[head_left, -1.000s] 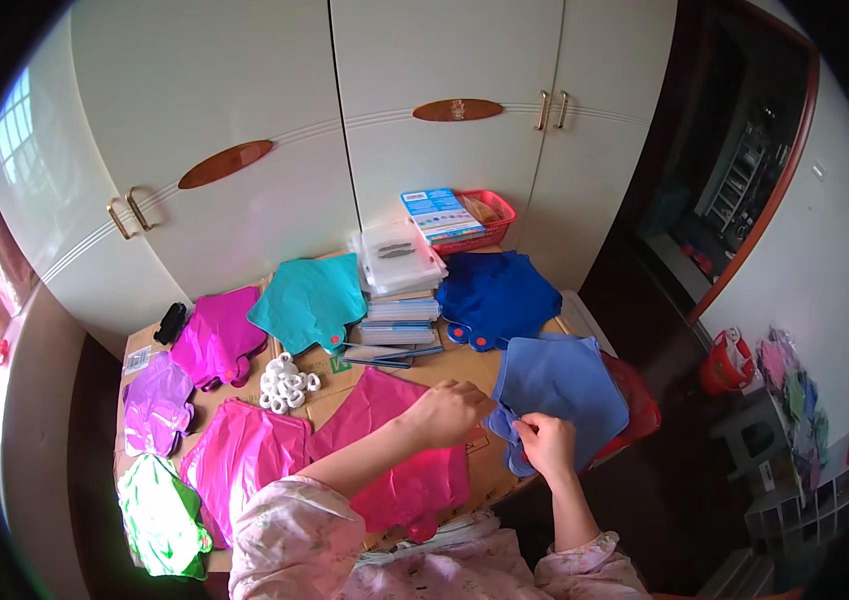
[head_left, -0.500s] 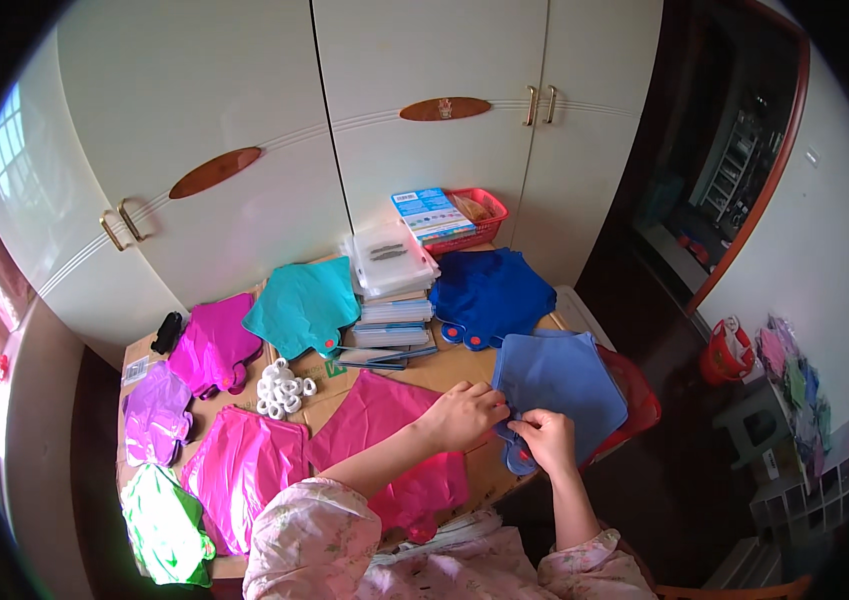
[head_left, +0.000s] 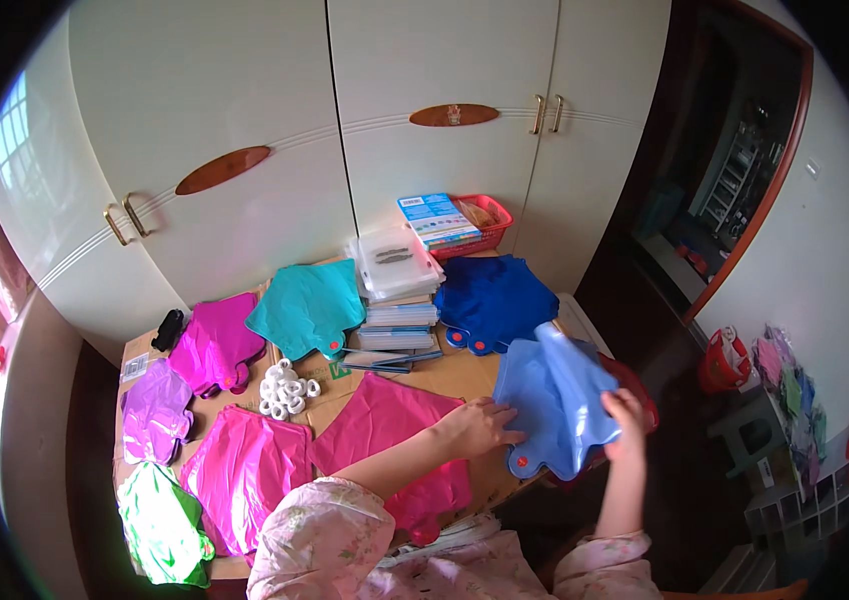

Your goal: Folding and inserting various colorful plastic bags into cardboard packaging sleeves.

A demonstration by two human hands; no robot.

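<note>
From my seat, the white cupboard (head_left: 444, 60) fills the back of the head view, with the cardboard-covered bench (head_left: 469, 380) in front of it. I keep my eye on the bench's right end, where the light blue pile (head_left: 527, 390) lies partly over a red basket (head_left: 636, 382), just nearer the person than the dark blue pile (head_left: 504, 290).

The change is right here. Half a second ago the light blue pile lay flat, with both hands together at its left edge; now a lifted sheet (head_left: 579, 395) of the same light blue curls up above it, shiny, its far end smeared by motion. I read that as the top layer coming away, so the work seems to have passed from picking at the edge to handling a piece. I can't be sure it is a single layer, or fully free.

The right hand (head_left: 626, 412) has swung out to the right, its fingers pinched on the sheet's right side. The left hand (head_left: 482, 428) has stayed at the pile's left edge, fingers slightly parted; I can't tell whether they grip anything.

Well to the left, the white rings (head_left: 284, 388) sit heaped. Smallest, a red dot (head_left: 522, 462) shows on a light blue tab at the near edge.
</note>
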